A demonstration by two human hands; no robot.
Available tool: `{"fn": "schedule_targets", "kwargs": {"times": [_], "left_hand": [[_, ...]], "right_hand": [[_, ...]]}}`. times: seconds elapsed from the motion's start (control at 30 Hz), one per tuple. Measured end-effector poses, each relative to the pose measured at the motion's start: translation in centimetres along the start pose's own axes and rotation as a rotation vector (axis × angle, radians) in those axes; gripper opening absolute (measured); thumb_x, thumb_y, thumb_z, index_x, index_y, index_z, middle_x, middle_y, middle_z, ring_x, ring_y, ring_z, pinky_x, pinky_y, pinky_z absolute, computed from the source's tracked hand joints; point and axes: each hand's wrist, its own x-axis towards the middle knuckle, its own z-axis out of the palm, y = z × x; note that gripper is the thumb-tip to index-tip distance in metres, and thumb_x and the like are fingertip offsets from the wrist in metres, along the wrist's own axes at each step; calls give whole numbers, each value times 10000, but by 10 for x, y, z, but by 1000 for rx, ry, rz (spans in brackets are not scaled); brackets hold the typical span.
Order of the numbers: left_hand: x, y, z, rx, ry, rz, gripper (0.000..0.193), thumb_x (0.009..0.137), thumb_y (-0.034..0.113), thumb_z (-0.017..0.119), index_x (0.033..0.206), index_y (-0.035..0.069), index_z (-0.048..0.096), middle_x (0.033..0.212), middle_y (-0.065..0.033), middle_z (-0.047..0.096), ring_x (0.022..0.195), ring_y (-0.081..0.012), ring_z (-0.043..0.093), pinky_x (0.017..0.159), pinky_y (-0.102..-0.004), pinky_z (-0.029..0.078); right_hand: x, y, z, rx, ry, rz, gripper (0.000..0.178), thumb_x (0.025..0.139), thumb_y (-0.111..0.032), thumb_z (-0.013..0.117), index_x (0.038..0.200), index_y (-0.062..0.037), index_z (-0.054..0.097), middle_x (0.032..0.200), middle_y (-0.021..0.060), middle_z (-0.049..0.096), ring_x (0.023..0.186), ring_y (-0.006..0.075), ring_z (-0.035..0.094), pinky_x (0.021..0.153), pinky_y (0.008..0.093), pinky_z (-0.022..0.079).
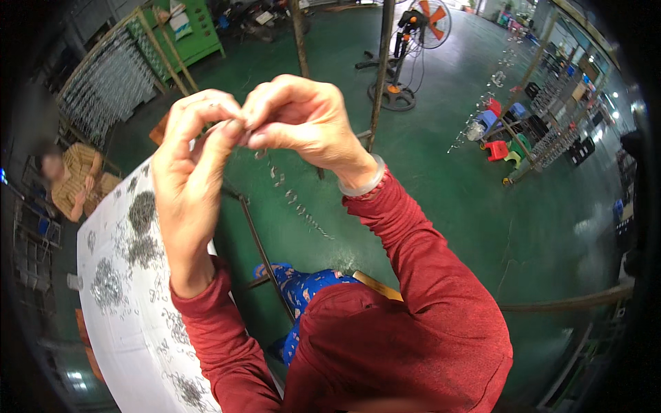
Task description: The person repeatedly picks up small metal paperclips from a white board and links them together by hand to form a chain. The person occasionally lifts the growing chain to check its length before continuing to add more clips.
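Observation:
My left hand (189, 155) and my right hand (299, 120) are raised together in front of me, thumbs and fingers pinched, fingertips meeting. From the pinch hangs a thin chain of small shiny metal links (292, 197), slanting down to the right. Both hands grip its upper end; the small piece right between the fingertips is mostly hidden. Left of and below my hands, a white-covered table (134, 351) carries loose piles of small metal pieces: a dark pile (142, 212), a silvery pile (108, 283) and several scattered clusters that look like wire hooks.
A metal frame post (381, 82) rises beyond my hands, near a standing fan (403, 55) with orange blades. Rows of metal chains hang on a rack (110, 82) at far left. Another person (79, 179) sits past the table. Red stools (496, 150) stand at right.

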Motion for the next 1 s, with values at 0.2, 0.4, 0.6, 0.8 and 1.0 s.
{"fn": "schedule_targets", "kwargs": {"times": [0.2, 0.4, 0.6, 0.8, 1.0], "left_hand": [[21, 0, 46, -123, -4, -46, 352, 865, 144, 715, 1199, 68, 635, 1226, -71, 552, 1131, -165, 523, 916, -310, 467], [-51, -75, 25, -37, -410, -329, 394, 864, 137, 683, 1249, 83, 617, 1185, -83, 592, 1129, -194, 527, 926, -327, 462], [-204, -173, -16, -80, -541, -1040, 359, 918, 198, 635, 1262, 101, 608, 1183, -36, 601, 1087, -169, 544, 854, -356, 503], [-334, -205, -57, -103, -429, -1472, 346, 942, 249, 610, 1273, 147, 600, 1192, -33, 593, 1137, -211, 521, 839, -437, 522], [-375, -217, -76, -51, -310, -1543, 373, 955, 230, 588, 1316, 142, 556, 1296, -52, 559, 1227, -223, 483, 942, -465, 424]], "right_hand": [[-2, -81, -33, -415, 176, -144, 156, 818, 109, 646, 938, 10, 631, 872, 128, 668, 812, 194, 650, 718, 288, 542], [7, -161, -71, -827, 396, -156, 286, 861, -47, 695, 1140, 5, 658, 935, 95, 718, 836, 119, 669, 750, 230, 521], [15, -228, -123, -1068, 525, -175, 266, 897, -38, 654, 1148, 50, 656, 971, 104, 705, 829, 115, 619, 758, 214, 482], [29, -272, -167, -1073, 610, -319, 228, 867, -75, 700, 1083, -2, 705, 908, 73, 725, 771, 104, 647, 703, 215, 492], [61, -311, -190, -1070, 684, -375, 215, 853, -44, 693, 1055, 30, 688, 923, 96, 707, 781, 129, 648, 709, 217, 512]]}}
